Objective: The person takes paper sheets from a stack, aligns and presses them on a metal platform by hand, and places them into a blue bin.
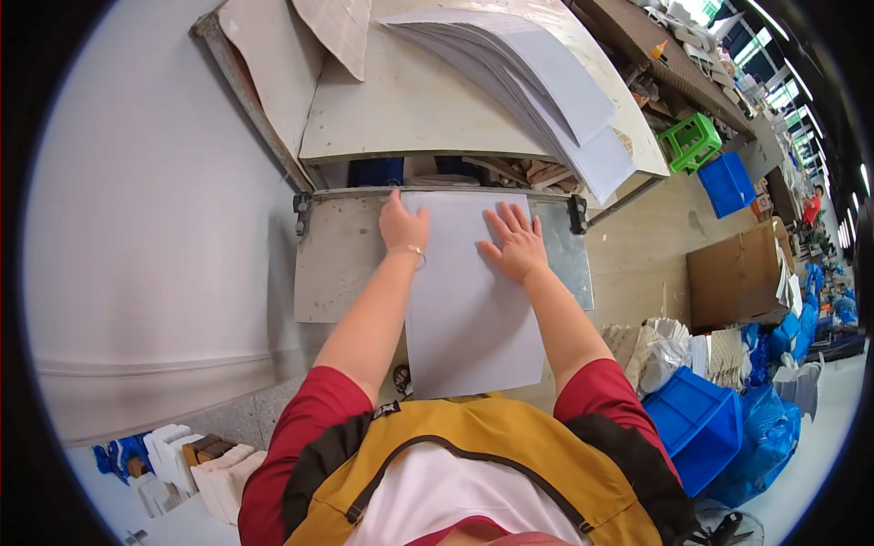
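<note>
A large pale grey-white sheet of paper or thin card (469,309) lies lengthwise over a metal plate (350,273), its near end reaching past the plate towards my body. My left hand (403,227) rests at the sheet's far left edge, index finger pointing forward and thumb apart on the sheet; its other fingers are partly hidden. Flat on the sheet's far right part is my right hand (515,241), fingers spread. The far end of the sheet meets a bar along the table's front. Black hinge-like fittings (577,215) sit at both ends of this bar.
A fanned stack of similar sheets (519,68) lies on the white table (410,118), overhanging its right side. At right are a green stool (690,143), a blue bin (728,185), a cardboard box (737,273) and a blue crate (692,432). A wall (155,209) borders the left.
</note>
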A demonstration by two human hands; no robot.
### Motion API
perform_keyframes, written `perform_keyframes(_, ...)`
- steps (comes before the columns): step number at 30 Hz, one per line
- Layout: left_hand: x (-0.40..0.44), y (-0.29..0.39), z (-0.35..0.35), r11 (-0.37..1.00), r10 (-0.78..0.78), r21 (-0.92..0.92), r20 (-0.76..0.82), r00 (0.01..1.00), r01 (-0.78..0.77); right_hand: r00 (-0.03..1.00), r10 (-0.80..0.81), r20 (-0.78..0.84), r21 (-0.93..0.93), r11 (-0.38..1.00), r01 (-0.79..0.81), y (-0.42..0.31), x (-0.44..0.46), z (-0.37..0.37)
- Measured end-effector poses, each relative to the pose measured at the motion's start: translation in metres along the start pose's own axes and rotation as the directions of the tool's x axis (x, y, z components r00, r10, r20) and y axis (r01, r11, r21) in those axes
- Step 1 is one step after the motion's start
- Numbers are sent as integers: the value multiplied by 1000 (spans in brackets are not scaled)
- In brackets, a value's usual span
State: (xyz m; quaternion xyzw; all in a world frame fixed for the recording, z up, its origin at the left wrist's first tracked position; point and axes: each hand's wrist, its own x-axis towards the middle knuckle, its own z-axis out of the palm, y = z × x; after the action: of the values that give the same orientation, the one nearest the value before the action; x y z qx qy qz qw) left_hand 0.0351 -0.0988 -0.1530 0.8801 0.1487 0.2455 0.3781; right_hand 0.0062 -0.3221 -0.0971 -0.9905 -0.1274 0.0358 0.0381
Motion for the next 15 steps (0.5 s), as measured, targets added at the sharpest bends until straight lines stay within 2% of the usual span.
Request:
perform_keyframes(1,15,-3,-2,977,-170,-102,167,971,188,1000,-6,-4,-8,1000,6,1,0,0)
perform_keyframes(2,34,-4,-5,909,-306,-176,337,891,378,1000,-21,-6,-21,1000,21,1,1,-1)
perform_keyframes(3,46,-3,-6,802,-396,-215,505,767,557,1000,-24,-8,-26,999,24,2,1,-1)
perform_keyframes(4,48,-1,-6,798,-399,-225,497,771,558,1000,-24,-8,-28,999,23,1,0,-2)
perform_keyframes(7,28,4,-2,933,-95,-291,367,925,212,1000,-11,0,-16,1000,11,0,-2,3)
perform_keyframes(8,24,6,-4,932,-96,-291,380,920,218,1000,-16,-4,-14,1000,16,1,-2,2)
perform_keyframes(10,27,3,-19,998,11,54,280,960,-27,1000,-7,-3,-6,1000,7,2,-2,0)
perform_keyframes(11,24,2,-25,961,79,238,251,965,-140,1000,-6,-3,1,1000,6,2,-4,1)
perform_keyframes(12,24,5,-28,960,81,240,260,962,-146,1000,-10,-12,7,1000,10,1,-2,0)
perform_keyframes(15,32,11,-33,940,-39,332,318,947,-73,1000,-8,-23,18,1000,9,1,-3,0)
